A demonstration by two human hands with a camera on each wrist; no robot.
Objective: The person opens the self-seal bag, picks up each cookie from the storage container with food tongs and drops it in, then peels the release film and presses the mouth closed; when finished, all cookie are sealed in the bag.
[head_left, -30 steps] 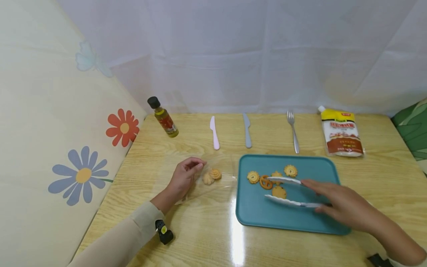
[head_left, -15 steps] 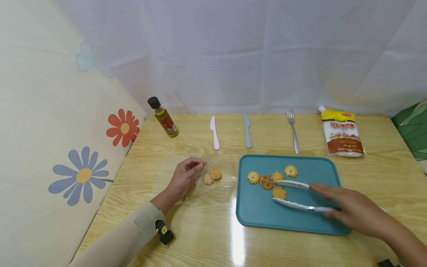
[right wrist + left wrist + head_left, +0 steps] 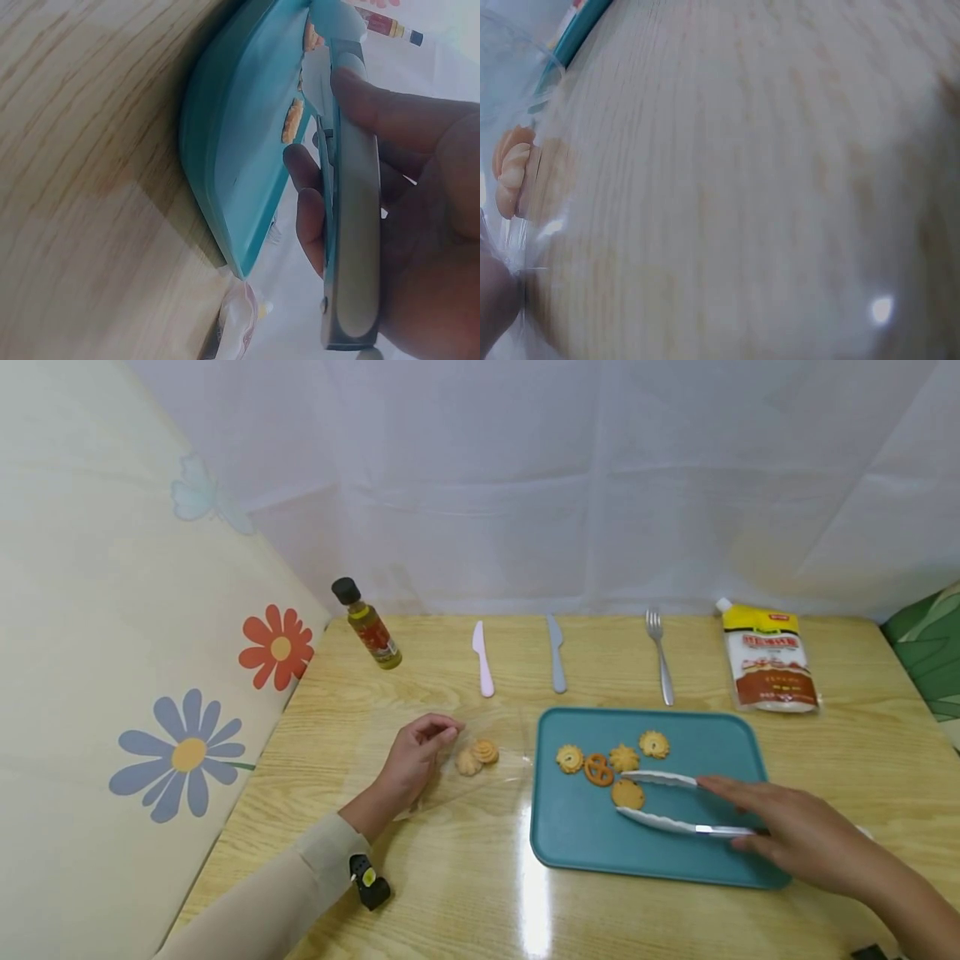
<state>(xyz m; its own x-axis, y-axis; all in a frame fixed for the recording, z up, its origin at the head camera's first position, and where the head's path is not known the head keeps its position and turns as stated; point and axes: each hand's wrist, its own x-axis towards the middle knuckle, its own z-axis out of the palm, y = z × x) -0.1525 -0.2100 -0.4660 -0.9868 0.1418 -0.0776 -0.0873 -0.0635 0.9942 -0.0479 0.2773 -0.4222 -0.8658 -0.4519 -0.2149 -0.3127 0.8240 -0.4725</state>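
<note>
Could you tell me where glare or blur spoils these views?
Head view: sharp, with a bright glare streak on the table beside the teal tray. Left wrist view: heavily blurred, only a cookie discernible. Right wrist view: right hand and tongs fairly clear, background soft.

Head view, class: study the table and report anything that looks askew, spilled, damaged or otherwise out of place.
Little stands out. The oil bottle appears to lean, though the wide lens may cause that. The sauce pouch lies flat. Two cookies sit off the teal tray, inside a clear bag the left hand holds. Nothing looks spilled or broken.
</note>
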